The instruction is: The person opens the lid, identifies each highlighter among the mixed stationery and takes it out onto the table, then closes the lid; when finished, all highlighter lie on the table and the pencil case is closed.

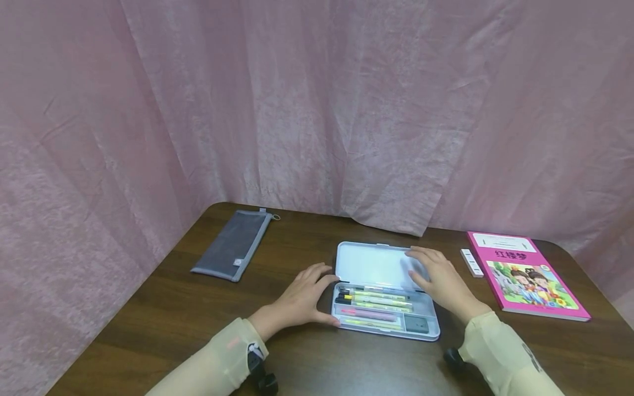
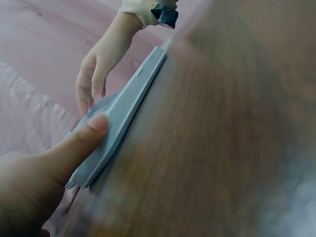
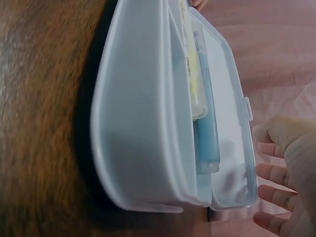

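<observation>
Nearest cam: cream sleeves (image 1: 213, 357), w/ dark units (image 1: 256, 366) at wrists, btm of head view. W/ L hand (image 1: 299, 300), touches L side of pale blue pencil case (image 1: 431, 324); shows spread, fairly straight fingers, w/ thumb on outer wall nr front L corner. W/ R hand (image 1: 442, 280), hovers at R end of lid (image 1: 369, 263); shows loosely bent fingers, gripping nothing. Can't tell re: contact w/ lid edge.

Location of case: flat on dark brown wood tabletop (image 1: 148, 308), betw. both hands, w/ lid folded back on far side and tray half toward person. In back compartment: yellow-green pens (image 1: 386, 302), lengthwise, some w/ dark or yellow ends. Further fwd: pink pen (image 1: 369, 315), plus yellowish pen (image 1: 373, 323) nearer front wall. In small R front compartment: dark grey block (image 1: 416, 324). Per R wrist view: light blue pen (image 3: 207, 123) alongside a yellow one, on lid side; also latch tab (image 3: 248, 108) on lid's outer edge.

Far L: grey mesh pouch (image 1: 228, 242) w/ small label (image 1: 238, 262) and ring (image 1: 275, 217); lies flat, well apart from L hand. Far R: white strip (image 1: 471, 263) w/ dark marks, just beside pink book (image 1: 532, 280). Has Chinese title, two cartoon figs. on cover. Behind: pink curtain (image 1: 307, 110), in folds, partly draped over tabletop's far edge.
</observation>
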Tool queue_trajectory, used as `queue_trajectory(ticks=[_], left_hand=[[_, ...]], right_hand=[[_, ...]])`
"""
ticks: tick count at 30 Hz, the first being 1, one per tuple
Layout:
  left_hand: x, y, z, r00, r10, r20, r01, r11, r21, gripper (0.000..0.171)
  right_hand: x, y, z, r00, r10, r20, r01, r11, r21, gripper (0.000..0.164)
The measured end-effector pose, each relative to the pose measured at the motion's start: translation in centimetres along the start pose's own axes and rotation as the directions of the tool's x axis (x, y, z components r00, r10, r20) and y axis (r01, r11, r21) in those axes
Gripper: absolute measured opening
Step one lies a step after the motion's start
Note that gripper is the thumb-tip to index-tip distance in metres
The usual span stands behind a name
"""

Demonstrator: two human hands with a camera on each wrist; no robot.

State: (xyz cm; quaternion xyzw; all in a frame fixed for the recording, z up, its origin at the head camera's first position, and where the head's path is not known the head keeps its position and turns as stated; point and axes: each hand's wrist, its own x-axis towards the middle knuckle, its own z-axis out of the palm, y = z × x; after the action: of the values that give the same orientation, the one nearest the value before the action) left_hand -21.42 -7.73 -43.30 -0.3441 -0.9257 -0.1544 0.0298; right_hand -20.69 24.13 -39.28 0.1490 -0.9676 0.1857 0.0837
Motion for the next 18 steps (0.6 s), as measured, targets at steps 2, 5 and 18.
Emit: queue_trajectory(ticks=[2, 5, 18], left_hand=[[0.1, 0.0, 0.1, 1.0, 0.008, -0.004, -0.008, 1.0, 0.006, 0.097], [0.2, -0.1, 0.1, 1.0, 0.022, -0.006, -0.022, 1.0, 0.012, 0.097], [0.7, -0.6, 0.1, 0.995, 0.092, 0.025, -0.092, 0.996, 0.007, 0.101]], right_hand=[[0.1, 0.2, 0.1, 1.0, -0.002, 0.013, 0.002, 1.0, 0.017, 0.044], [0.2, 0.5, 0.5, 1.0, -0.002, 0.028, 0.001, 0.999, 0.042, 0.042], [0.7, 1.7, 2.2, 0.997, -0.007, 0.082, 0.0, 0.996, 0.084, 0.037]])
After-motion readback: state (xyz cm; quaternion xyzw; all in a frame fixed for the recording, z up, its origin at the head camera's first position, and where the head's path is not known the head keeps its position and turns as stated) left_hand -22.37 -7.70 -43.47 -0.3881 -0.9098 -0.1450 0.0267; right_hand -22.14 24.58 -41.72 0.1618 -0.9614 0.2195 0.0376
